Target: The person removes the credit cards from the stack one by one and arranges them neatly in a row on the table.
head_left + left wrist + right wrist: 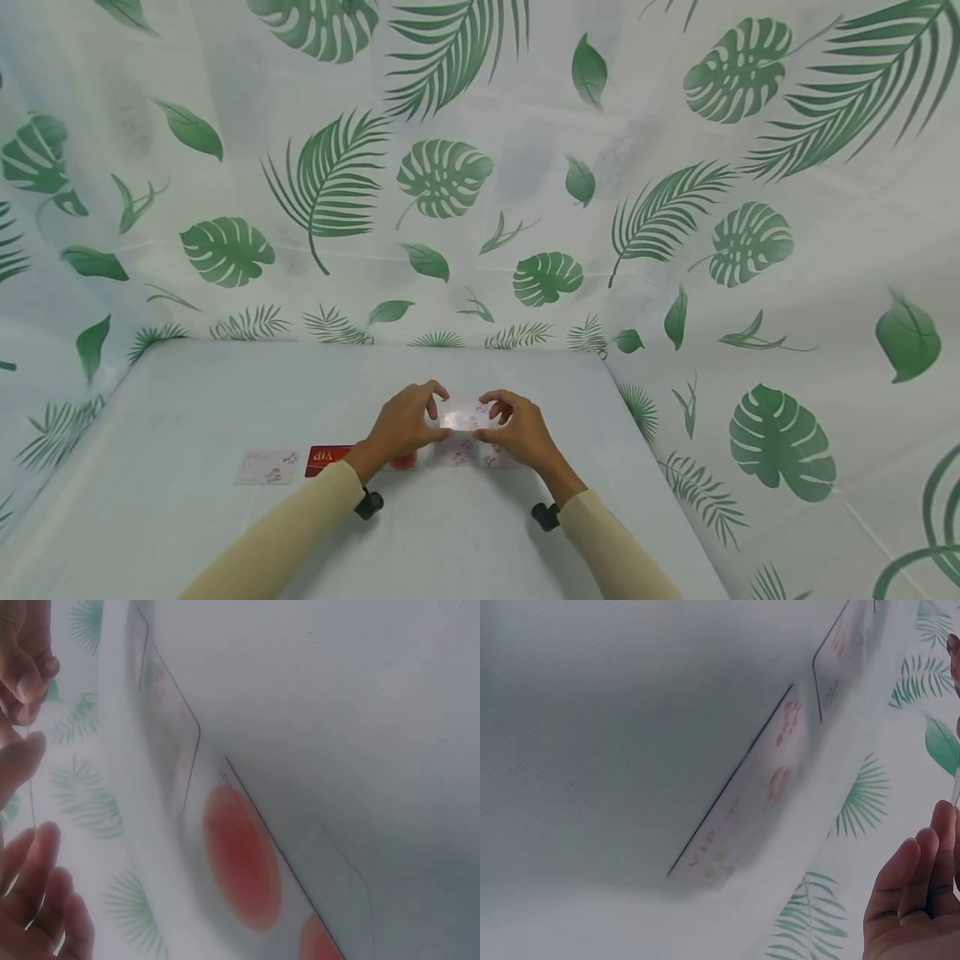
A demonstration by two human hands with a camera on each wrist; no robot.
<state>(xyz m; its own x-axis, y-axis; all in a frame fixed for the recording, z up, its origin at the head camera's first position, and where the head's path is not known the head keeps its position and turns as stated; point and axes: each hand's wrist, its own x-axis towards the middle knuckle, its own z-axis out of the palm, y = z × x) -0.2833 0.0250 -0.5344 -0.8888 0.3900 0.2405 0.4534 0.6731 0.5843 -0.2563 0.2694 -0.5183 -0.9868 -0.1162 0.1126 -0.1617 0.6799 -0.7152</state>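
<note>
A pale, glossy card with small pink flower prints [467,414] is held up between both hands, over the table. My left hand [403,419] pinches its left side between thumb and fingers. On the opposite side, my right hand [522,427] grips the card the same way. Seen almost edge-on in the left wrist view, the card is a thin line beside the left fingers [37,862]. Below the hands lies a row of cards, including a red VIP card [324,459] and one with red round marks [244,859], partly hidden by the left hand.
At the row's left end lies a pale pink-flowered card [267,467]. A pale card marked VIP [739,806] shows in the right wrist view, with another pale card [832,656] beyond it. Leaf-printed cloth [450,283] rises behind the white table [187,533].
</note>
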